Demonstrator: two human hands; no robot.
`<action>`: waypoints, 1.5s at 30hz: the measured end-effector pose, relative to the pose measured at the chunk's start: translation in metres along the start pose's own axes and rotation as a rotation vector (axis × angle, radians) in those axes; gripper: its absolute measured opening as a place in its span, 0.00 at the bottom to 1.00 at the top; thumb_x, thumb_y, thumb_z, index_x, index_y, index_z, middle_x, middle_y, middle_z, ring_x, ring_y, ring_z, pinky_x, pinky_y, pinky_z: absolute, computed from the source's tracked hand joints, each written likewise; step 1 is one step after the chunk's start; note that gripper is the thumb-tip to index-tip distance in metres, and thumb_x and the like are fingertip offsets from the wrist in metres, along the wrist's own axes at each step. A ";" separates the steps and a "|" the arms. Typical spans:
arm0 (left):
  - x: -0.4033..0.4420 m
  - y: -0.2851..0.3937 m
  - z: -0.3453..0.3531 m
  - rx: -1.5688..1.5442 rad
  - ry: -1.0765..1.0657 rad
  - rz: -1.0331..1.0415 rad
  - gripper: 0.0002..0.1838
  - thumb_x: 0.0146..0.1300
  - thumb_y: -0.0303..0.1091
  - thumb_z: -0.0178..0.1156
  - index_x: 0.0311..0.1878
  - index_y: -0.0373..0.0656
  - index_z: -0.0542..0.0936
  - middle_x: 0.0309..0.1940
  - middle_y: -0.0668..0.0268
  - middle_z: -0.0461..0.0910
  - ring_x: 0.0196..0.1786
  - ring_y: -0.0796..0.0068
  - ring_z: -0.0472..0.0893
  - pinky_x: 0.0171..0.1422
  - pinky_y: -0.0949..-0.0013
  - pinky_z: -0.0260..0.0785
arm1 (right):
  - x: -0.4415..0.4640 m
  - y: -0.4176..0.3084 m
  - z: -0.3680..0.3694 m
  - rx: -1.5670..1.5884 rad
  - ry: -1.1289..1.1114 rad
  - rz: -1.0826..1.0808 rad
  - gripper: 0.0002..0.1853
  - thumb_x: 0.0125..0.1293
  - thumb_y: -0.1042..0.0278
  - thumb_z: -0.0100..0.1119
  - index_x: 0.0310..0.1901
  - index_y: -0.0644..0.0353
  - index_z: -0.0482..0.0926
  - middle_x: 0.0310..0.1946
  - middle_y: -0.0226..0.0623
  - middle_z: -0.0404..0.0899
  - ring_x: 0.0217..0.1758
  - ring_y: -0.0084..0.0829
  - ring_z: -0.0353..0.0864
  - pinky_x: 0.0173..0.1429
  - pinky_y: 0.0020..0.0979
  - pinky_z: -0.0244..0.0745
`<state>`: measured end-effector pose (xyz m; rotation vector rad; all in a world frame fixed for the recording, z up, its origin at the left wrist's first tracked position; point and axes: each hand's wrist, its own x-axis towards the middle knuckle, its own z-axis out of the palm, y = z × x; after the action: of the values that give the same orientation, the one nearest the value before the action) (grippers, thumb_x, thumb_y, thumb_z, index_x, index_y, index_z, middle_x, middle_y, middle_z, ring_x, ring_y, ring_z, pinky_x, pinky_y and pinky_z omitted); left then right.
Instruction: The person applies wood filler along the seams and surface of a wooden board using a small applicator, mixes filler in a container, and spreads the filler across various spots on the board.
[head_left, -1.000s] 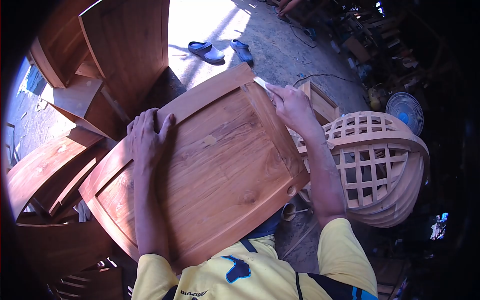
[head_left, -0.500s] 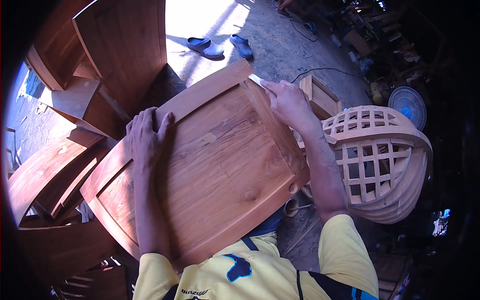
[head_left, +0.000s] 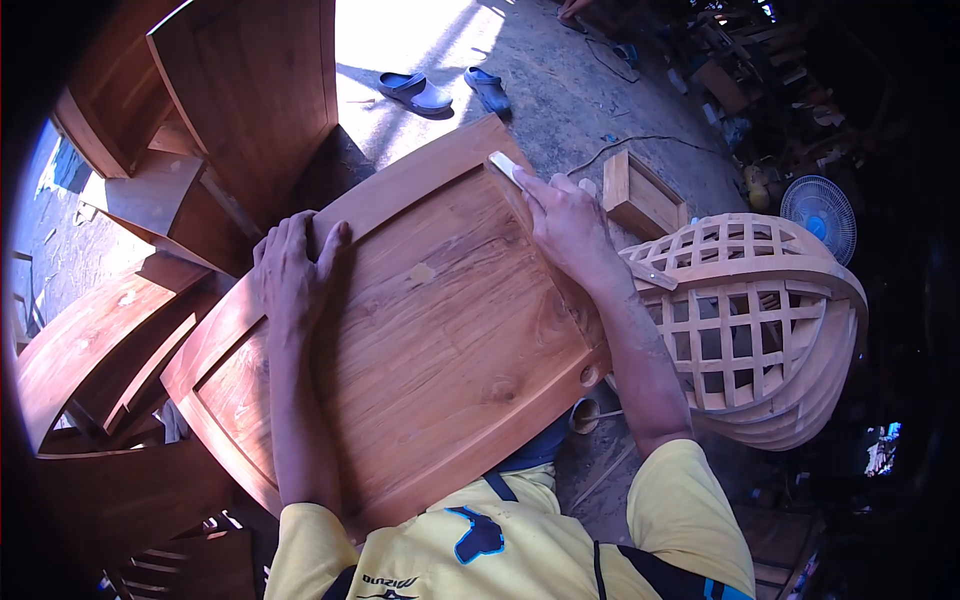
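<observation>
A framed wooden panel (head_left: pixel 430 310) with a recessed middle and a round hole near its lower right corner lies tilted across my lap. My left hand (head_left: pixel 300 250) is closed over its upper left edge, fingers over the rim and thumb on the near side. My right hand (head_left: pixel 570 225) pinches a small pale flat strip (head_left: pixel 505 165), which looks like folded sandpaper. The strip rests on the frame close to the panel's top right corner. My right forearm partly covers the panel's right edge.
Curved wooden furniture parts (head_left: pixel 245 110) stand at the left. To the right are a round lattice wooden frame (head_left: pixel 740 330), a small wooden box (head_left: pixel 645 195) and a fan (head_left: pixel 818 220). Blue clogs (head_left: pixel 415 92) lie on the floor beyond the panel.
My right hand has shifted slightly left and down with the strip, and more of the strip shows. The left hand stays in place on the panel.
</observation>
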<state>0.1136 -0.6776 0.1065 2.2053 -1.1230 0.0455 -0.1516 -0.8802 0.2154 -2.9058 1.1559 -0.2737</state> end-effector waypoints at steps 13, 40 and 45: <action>0.000 0.000 0.002 -0.004 -0.011 0.002 0.32 0.75 0.64 0.60 0.61 0.42 0.83 0.53 0.55 0.86 0.59 0.54 0.83 0.73 0.56 0.66 | -0.003 -0.006 -0.017 -0.018 -0.094 -0.015 0.19 0.81 0.63 0.55 0.68 0.50 0.83 0.44 0.56 0.82 0.47 0.57 0.89 0.52 0.53 0.85; 0.001 -0.002 0.004 0.020 0.038 0.019 0.31 0.74 0.64 0.61 0.59 0.43 0.84 0.50 0.57 0.87 0.57 0.57 0.84 0.73 0.57 0.68 | 0.016 0.061 0.014 0.111 0.077 -0.043 0.18 0.79 0.66 0.62 0.66 0.44 0.87 0.36 0.46 0.80 0.40 0.46 0.83 0.47 0.46 0.78; 0.003 0.000 0.001 0.014 -0.021 -0.016 0.30 0.76 0.63 0.60 0.62 0.44 0.84 0.56 0.57 0.87 0.60 0.52 0.82 0.72 0.56 0.69 | 0.011 0.058 0.006 0.094 0.174 0.006 0.18 0.78 0.68 0.63 0.65 0.47 0.87 0.36 0.47 0.80 0.39 0.47 0.84 0.46 0.46 0.78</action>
<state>0.1151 -0.6798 0.1069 2.2310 -1.1196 0.0239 -0.1818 -0.9306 0.2075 -2.8434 1.1385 -0.5749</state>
